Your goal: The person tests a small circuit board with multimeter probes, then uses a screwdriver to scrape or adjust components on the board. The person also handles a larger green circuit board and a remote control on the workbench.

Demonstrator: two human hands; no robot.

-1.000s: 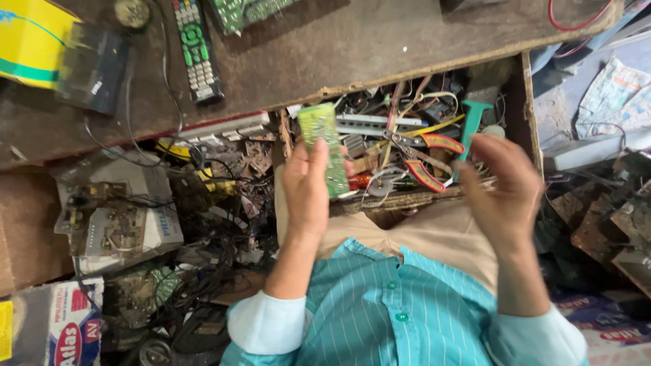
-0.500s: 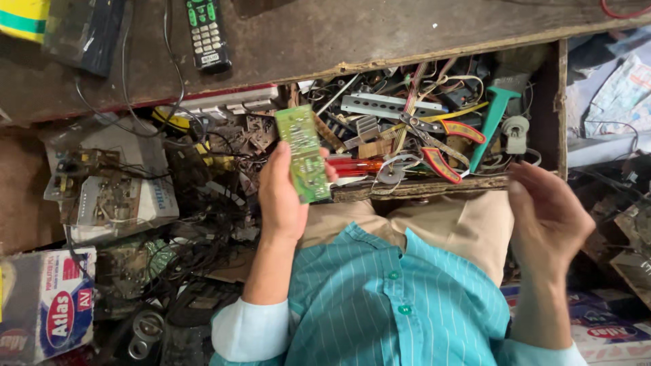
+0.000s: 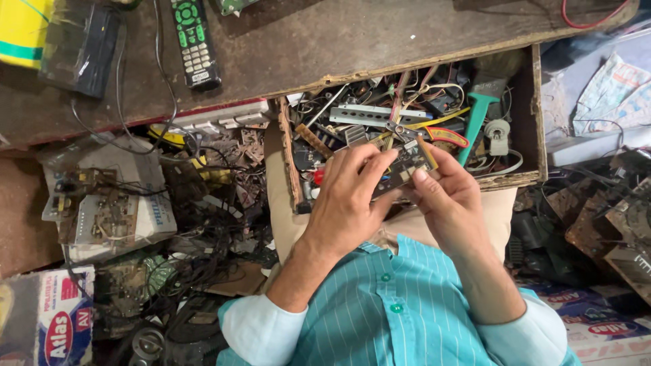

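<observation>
Sitting over a wide wooden workbench (image 3: 352,41), the person in the striped teal shirt (image 3: 400,318) is working above an open wooden drawer (image 3: 536,115) that is brimming with wires, metal strips and tools. Off to the left, a heap of old circuit boards and tangled cables (image 3: 135,224) is lying lower down, and on the far bench top a black remote control (image 3: 193,42) is resting near a trailing cable.

Both hands are meeting over the near edge of the drawer. The left hand (image 3: 346,203) is curling round the near-left end of a small circuit board (image 3: 405,165), its fingers (image 3: 369,163) draped over the top face and closed on it. The right hand (image 3: 451,203) is coming in from the right, thumb (image 3: 424,181) pressing on the board's near edge, with the other fingers tucked under where I cannot tell how they are lying. So both hands are clamped on the same board, none splayed free.

To my eye, this is an inspecting hold, and doing it well is looking like a matter of gripping by the edges, keeping fingertips off the components, and tilting the board towards the light rather than bending it. A teal-handled tool (image 3: 475,125) is lying in the drawer just to the far right of the board.
</observation>
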